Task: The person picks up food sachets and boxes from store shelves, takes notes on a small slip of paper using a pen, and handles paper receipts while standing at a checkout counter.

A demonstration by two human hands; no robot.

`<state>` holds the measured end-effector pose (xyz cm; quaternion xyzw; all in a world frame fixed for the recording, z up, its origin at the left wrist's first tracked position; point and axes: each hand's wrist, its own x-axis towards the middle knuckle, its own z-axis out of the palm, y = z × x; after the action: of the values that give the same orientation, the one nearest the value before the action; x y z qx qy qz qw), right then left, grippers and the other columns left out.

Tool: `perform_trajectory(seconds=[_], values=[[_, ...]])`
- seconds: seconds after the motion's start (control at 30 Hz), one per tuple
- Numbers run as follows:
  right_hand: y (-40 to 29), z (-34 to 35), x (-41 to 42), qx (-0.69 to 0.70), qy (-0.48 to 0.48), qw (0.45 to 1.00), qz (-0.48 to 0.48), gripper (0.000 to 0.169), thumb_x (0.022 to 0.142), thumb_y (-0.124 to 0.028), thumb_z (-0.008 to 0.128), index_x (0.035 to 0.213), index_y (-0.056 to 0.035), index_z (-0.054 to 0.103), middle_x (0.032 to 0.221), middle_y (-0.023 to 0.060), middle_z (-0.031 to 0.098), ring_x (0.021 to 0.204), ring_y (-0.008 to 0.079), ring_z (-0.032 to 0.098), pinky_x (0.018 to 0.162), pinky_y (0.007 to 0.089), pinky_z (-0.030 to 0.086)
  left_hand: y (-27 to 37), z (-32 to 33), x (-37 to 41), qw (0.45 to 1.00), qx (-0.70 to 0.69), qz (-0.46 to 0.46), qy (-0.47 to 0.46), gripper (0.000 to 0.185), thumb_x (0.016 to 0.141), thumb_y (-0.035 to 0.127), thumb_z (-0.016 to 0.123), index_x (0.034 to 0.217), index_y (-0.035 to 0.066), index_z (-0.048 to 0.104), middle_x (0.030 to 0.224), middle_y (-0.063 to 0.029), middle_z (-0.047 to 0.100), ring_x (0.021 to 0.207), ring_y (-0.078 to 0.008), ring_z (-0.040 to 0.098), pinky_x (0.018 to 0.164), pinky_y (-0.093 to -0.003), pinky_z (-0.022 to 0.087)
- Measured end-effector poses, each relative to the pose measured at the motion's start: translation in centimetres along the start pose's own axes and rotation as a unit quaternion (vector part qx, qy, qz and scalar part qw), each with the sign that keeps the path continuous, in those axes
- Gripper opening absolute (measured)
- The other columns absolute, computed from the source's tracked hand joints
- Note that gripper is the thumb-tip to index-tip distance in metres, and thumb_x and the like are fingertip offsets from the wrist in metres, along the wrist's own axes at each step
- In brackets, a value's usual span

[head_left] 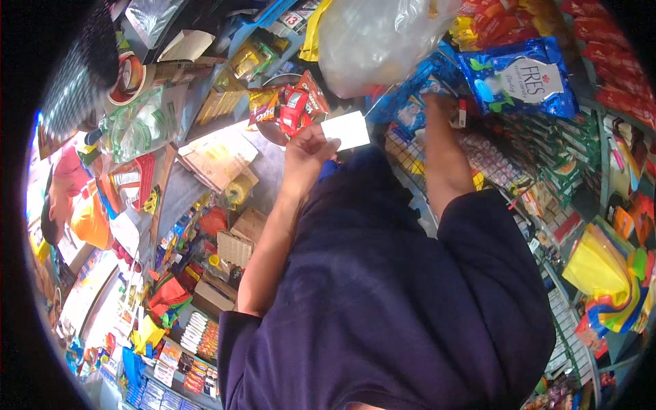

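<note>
Between the thumb and fingers of my left hand (307,151) is a small white card or slip of paper (350,131), bright and seemingly blank. Just beyond that hand, red and orange snack packs (294,105) sit in a round metal container (271,134). My right arm stretches out to a rack of goods, where my right hand (439,104) is among blue plastic packs (411,117). Its fingers are mostly hidden, so a grip cannot be made out. Right of it hangs a blue mint candy bag (517,82). A bulging clear plastic bag (379,43) is above both hands.
Flat cardboard (220,154) and a roll of yellow twine (241,190) lie on the grey counter (269,177) at left. Below are an egg tray (234,248) and stocked shelves. Another person (69,171) is at the far left. Coloured bags (610,282) hang at right.
</note>
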<state>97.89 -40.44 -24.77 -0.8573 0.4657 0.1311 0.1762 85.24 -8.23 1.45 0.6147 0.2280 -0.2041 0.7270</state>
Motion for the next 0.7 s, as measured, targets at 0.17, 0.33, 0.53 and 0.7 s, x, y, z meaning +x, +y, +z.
perform_trajectory(seconds=[0.17,0.33,0.53,0.7], values=[[3.1,0.3,-2.5,0.122,0.042,0.990,-0.050,0.089,0.062,-0.039,0.092,0.126,0.0098,0.054,0.130,0.0276,0.058,0.127,0.0415,0.054,0.105,0.0451,0.046,0.1,-1.4,-1.1,1.000,0.014,-0.016,0.017,0.020,0.092,-0.001,0.067,0.111,0.002,0.064,0.101,-0.0048,0.072,0.086,-0.0098,0.065,0.075,-0.0251,0.053],[6.1,0.6,-5.7,0.164,0.140,0.950,-0.225,0.078,0.067,-0.033,0.091,0.125,0.0055,0.055,0.121,0.0242,0.063,0.120,0.0379,0.059,0.097,0.0444,0.050,-1.0,-3.5,-0.9,0.998,0.056,-0.017,0.011,0.020,0.091,0.001,0.068,0.111,0.002,0.064,0.101,-0.0039,0.072,0.086,-0.0096,0.065,0.075,-0.0252,0.053],[6.4,-10.7,-12.8,0.446,-0.196,0.826,-0.282,0.053,0.076,-0.008,0.085,0.122,-0.0024,0.057,0.112,0.0132,0.068,0.100,0.0253,0.067,0.088,0.0349,0.055,1.1,-3.5,-1.0,0.999,0.036,-0.002,-0.009,0.012,0.090,0.002,0.070,0.101,0.004,0.066,0.087,0.0009,0.068,0.078,-0.0065,0.063,0.071,-0.0228,0.052],[1.6,-27.8,-19.8,0.574,-0.258,0.713,-0.311,0.051,0.082,-0.006,0.079,0.127,-0.0043,0.055,0.116,0.0066,0.067,0.102,0.0223,0.067,0.088,0.0375,0.055,3.6,-5.0,-2.3,0.996,-0.054,-0.022,-0.063,0.018,0.091,0.002,0.067,0.109,0.004,0.067,0.095,-0.0016,0.071,0.083,-0.0087,0.067,0.076,-0.0252,0.057]])
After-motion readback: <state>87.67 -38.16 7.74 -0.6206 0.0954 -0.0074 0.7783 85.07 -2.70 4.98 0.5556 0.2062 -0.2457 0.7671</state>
